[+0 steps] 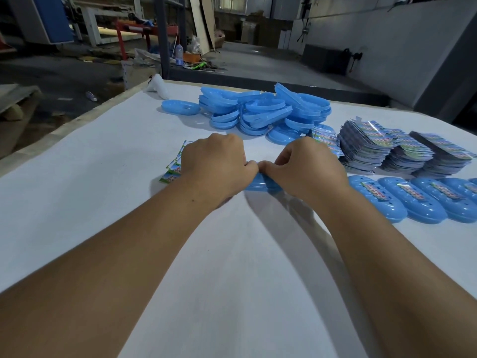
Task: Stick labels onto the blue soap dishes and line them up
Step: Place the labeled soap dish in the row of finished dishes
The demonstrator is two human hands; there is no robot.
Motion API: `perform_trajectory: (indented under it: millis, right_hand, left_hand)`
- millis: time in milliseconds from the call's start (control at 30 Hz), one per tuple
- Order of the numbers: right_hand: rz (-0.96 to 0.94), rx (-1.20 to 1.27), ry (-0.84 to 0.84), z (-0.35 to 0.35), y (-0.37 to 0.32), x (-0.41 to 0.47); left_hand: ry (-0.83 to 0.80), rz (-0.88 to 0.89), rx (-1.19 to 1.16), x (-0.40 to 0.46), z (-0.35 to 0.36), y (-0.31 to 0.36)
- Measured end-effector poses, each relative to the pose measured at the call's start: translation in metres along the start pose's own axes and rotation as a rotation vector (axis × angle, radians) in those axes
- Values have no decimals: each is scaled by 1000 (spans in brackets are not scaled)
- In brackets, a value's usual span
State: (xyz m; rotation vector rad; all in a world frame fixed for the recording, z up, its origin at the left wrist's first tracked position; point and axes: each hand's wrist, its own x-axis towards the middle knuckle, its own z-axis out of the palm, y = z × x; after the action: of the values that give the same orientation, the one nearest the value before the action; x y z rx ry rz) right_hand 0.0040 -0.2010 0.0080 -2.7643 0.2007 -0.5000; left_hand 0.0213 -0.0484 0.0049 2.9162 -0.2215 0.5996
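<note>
While a heap of unlabelled dishes (260, 109) waits at the far side of the white table (90, 202), a person's left hand (214, 164) and right hand (307, 166), fingers curled, together grip a blue soap dish (260, 183) mid-table. Loose labels (175, 164) lie left; label stacks (402, 148) and a row of labelled dishes (418, 200) sit right.

A white-covered table (77, 202) carried the work.
Blue soap dishes (260, 109) were heaped at its far edge, label stacks (402, 151) toward the right.

No legible txt: labels (450, 151) on blue soap dishes (376, 197) show print too small/blurred to read.
</note>
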Motion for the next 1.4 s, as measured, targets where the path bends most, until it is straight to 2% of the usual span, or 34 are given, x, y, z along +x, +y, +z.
perform_trajectory:
  millis: [133, 267, 367, 467, 567, 733, 933, 1133, 1400]
  right_hand:
    - [1, 107, 4, 2, 5, 1]
    - [-35, 257, 88, -2, 11, 3]
    - [-166, 347, -65, -3, 7, -4]
    - [-298, 264, -227, 3, -2, -13]
    - [-352, 189, -273, 3, -10, -16]
    - [-338, -40, -281, -6, -10, -23]
    - [-207, -203, -264, -18, 5, -26]
    - [-146, -249, -279, -28, 14, -25]
    - [-116, -190, -302, -32, 17, -25]
  left_hand:
    - [-11, -50, -14, -1, 0, -3]
    - [-19, -171, -185, 4, -1, -12]
    - [71, -197, -269, 8, -1, -20]
    - [115, -198, -294, 9, 0, -22]
    - [122, -184, -301, 8, 1, -21]
    - [91, -177, -294, 8, 3, -19]
    - [78, -187, -271, 5, 3, -16]
    - [32, -180, -285, 2, 2, -18]
    - [-3, -172, -309, -2, -5, -14]
